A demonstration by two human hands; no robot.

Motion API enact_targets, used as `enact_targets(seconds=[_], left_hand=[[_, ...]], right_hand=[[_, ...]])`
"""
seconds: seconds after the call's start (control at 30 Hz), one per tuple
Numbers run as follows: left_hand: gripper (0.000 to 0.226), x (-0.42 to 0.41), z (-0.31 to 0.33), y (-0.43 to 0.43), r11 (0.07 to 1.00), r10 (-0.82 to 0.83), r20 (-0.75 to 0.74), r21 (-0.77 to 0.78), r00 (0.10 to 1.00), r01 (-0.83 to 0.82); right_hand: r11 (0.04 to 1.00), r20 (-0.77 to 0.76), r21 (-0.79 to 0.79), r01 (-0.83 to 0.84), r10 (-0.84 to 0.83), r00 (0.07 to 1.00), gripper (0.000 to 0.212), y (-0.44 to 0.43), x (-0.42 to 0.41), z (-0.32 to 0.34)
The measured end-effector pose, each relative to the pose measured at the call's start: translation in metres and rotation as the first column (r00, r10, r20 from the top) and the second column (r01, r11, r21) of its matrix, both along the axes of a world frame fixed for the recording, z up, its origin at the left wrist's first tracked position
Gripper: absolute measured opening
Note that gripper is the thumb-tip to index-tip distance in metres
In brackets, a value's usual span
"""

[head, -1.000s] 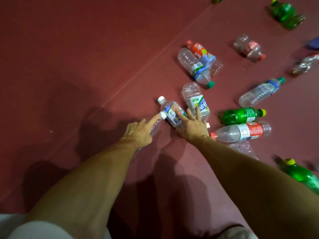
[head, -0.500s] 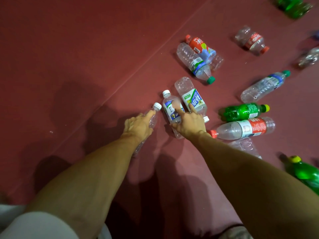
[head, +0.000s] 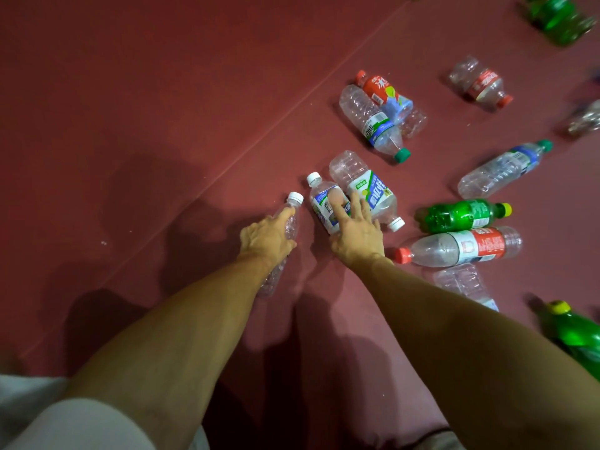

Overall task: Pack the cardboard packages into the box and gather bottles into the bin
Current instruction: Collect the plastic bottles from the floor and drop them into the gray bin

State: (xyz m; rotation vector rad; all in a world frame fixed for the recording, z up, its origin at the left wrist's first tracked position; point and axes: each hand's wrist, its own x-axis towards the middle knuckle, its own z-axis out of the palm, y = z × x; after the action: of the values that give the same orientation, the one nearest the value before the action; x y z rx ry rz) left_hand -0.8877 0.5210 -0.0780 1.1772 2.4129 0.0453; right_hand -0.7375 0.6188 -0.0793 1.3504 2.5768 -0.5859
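Note:
Several empty plastic bottles lie on the dark red floor. My left hand [head: 268,237] grips a slim clear bottle with a white cap [head: 291,216]; the bottle's base sticks out below my wrist. My right hand [head: 355,232] wraps around a white-capped bottle with a blue-and-white label [head: 321,198], my thumb showing through the clear plastic. My fingers also reach onto the wider labelled bottle [head: 367,186] beside it. No bin, box or cardboard package is in view.
To the right lie a green bottle [head: 461,214], a red-labelled bottle with a red cap [head: 461,246] and a clear one [head: 462,282] below it. More bottles [head: 373,120] are scattered further back and right. A seam [head: 227,167] runs diagonally across the floor.
My left hand has closed around the slim bottle and drawn it nearer. My right hand has curled around the blue-labelled bottle, where before its fingers lay spread over it.

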Motion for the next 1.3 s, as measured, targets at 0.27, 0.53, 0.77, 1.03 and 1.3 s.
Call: enact_targets(seconds=[0.27, 0.53, 0.77, 1.03, 1.3], left_hand=[[0.071, 0.003, 0.002, -0.010, 0.999, 0.035, 0.044, -0.001, 0.998, -0.035], [0.078, 0.010, 0.006, -0.011, 0.997, 0.044, 0.104, -0.064, 0.994, -0.037], [0.096, 0.017, 0.010, -0.008, 0.982, 0.031, 0.173, -0.188, 0.984, 0.002], [0.087, 0.030, 0.007, -0.018, 0.995, 0.047, 0.124, -0.094, 0.991, -0.035], [0.087, 0.017, 0.020, -0.015, 0.999, 0.004, 0.172, -0.045, 0.985, 0.003]], right_hand=[[1.000, 0.067, -0.009, -0.029, 0.030, 0.997, 0.084, -0.012, 0.005, 0.000], [0.994, 0.136, -0.092, -0.061, 0.073, 0.988, 0.085, -0.005, 0.010, 0.003], [0.980, 0.060, -0.197, -0.039, 0.052, 0.997, 0.084, 0.004, 0.019, 0.003], [0.983, 0.076, -0.160, -0.085, 0.099, 0.992, 0.081, -0.007, 0.014, 0.008], [0.978, 0.016, -0.204, -0.041, 0.046, 0.999, 0.083, 0.006, 0.018, 0.013]])
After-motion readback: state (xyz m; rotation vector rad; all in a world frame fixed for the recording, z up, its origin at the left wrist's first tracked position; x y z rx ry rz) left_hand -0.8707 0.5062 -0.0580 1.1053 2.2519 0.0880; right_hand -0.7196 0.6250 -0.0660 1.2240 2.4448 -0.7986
